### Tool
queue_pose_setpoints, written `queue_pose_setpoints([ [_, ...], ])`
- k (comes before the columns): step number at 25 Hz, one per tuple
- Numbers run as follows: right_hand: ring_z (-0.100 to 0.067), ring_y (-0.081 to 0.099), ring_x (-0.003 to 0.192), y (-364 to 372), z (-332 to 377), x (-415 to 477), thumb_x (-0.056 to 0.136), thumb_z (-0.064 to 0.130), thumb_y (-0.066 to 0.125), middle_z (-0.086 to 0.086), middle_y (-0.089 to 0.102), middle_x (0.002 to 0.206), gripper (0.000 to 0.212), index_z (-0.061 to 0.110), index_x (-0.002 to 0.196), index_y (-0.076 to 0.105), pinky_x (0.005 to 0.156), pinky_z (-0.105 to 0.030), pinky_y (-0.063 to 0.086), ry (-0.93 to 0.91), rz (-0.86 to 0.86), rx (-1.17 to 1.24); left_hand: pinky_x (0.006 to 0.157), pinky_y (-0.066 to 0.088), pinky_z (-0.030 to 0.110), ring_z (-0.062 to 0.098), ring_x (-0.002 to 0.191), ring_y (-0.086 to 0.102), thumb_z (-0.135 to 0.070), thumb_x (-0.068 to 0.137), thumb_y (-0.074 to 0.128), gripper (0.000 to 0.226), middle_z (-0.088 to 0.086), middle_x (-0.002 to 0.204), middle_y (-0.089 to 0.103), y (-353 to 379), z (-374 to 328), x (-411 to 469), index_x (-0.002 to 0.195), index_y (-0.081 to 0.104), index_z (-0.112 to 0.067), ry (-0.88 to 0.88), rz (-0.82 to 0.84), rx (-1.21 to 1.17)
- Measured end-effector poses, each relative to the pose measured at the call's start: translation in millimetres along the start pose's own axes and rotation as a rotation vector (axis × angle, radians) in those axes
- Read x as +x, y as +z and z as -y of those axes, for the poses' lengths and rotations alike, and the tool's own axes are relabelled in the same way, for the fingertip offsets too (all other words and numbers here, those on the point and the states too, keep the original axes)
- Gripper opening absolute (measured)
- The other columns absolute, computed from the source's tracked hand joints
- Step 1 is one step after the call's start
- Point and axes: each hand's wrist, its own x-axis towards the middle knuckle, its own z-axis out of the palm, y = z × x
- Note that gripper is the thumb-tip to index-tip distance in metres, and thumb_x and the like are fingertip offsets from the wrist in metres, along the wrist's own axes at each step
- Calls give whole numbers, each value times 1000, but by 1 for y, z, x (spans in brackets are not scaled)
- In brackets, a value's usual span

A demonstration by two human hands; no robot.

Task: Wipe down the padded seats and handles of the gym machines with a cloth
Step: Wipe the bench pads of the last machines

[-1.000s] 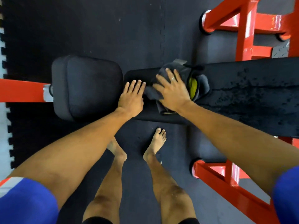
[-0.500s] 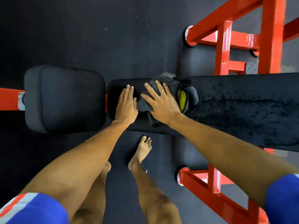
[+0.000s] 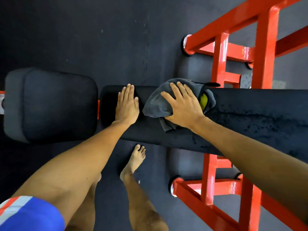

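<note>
The hands are both lying flat on the long black pad of the machine. The left hand is resting bare on the pad's left end with straight fingers held together. The right hand is pressing down on the grey cloth with fingers spread and not curled round it. The cloth is sitting bunched on the pad just right of the left hand, with something yellow-green showing in its folds (what it is I cannot tell).

The step in hand looks like wiping this long pad. The stretch to the right of the cloth is showing wet-looking speckles, while the squarer seat pad to the left is looking dry. The next move probably calls for sliding the cloth along under firm palm pressure, with the left hand bracing.

Both arms are reaching forward and down, nearly straight, with the person leaning over beside the red frame.
</note>
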Motion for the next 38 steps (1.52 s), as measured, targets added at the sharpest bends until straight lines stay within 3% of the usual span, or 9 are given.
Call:
queue_pose_setpoints([
  [2, -47, 38, 145, -4, 8, 26, 89, 59, 63, -25, 35, 160, 82, 18, 155, 40, 123, -53, 26, -22, 37, 5, 128, 8, 46, 24, 157, 10, -26, 109, 28, 55, 9, 169, 20, 6, -3, 7, 160, 22, -6, -10, -68, -54],
  [7, -41, 61, 117, -14, 20, 95, 92, 65, 54, -16, 54, 140, 81, 23, 157, 30, 93, -47, 47, -103, 139, 42, 128, 10, 46, 25, 156, 16, -23, 96, 38, 66, 8, 167, 25, 27, 9, 9, 159, 27, -6, 106, -215, -6],
  [12, -40, 66, 104, -1, -22, 31, 84, 62, 63, -16, 64, 119, 72, 22, 143, 52, 92, -49, 47, -27, -109, 67, 126, 17, 49, 22, 155, 20, -24, 109, 27, 52, 6, 165, 31, 24, 2, 6, 157, 33, -8, 39, -253, -64],
  [20, -40, 58, 118, 6, 45, 69, 85, 60, 64, -17, 59, 136, 65, 24, 139, 58, 107, -50, 39, 120, -61, 70, 128, 10, 50, 25, 157, 12, -19, 96, 40, 68, 8, 168, 20, 25, 10, 10, 161, 21, -8, 82, -172, 107],
  [25, -42, 52, 134, 34, 36, 0, 85, 33, 69, -18, 57, 145, 50, 17, 132, 66, 117, -50, 36, 272, -401, 189, 128, 9, 50, 23, 157, 11, -23, 107, 29, 56, 9, 168, 21, 8, 10, 16, 160, 22, -6, 187, -53, 56],
  [27, -41, 51, 138, 32, 21, -19, 83, 33, 71, -17, 57, 147, 50, 18, 131, 69, 120, -50, 32, 412, -492, 203, 128, 10, 49, 21, 157, 14, -27, 108, 23, 56, 8, 167, 24, 2, -3, 19, 160, 24, -6, 295, 5, 54],
  [31, -42, 46, 141, 18, 28, 18, 81, 45, 71, -19, 54, 149, 55, 16, 128, 69, 123, -52, 26, 734, -454, 229, 129, 6, 42, 19, 156, 18, -21, 108, 30, 53, 9, 165, 29, -5, -19, 34, 158, 26, -5, 491, 132, 10],
  [35, -42, 35, 149, 41, 79, -6, 88, 28, 69, -19, 38, 163, 54, 13, 140, 62, 126, -52, 20, 650, -496, 279, 129, 2, 40, 14, 157, 8, -17, 107, 42, 61, 2, 169, 15, -13, -11, 38, 162, 16, -8, 568, 212, 32],
  [38, -40, 37, 150, 51, 106, -53, 89, 22, 68, -16, 39, 163, 55, 17, 143, 61, 126, -51, 23, 649, -488, 260, 129, 2, 38, 10, 157, 4, -30, 111, 31, 59, 0, 170, 9, -20, -14, 39, 163, 10, -11, 549, 282, 61],
])
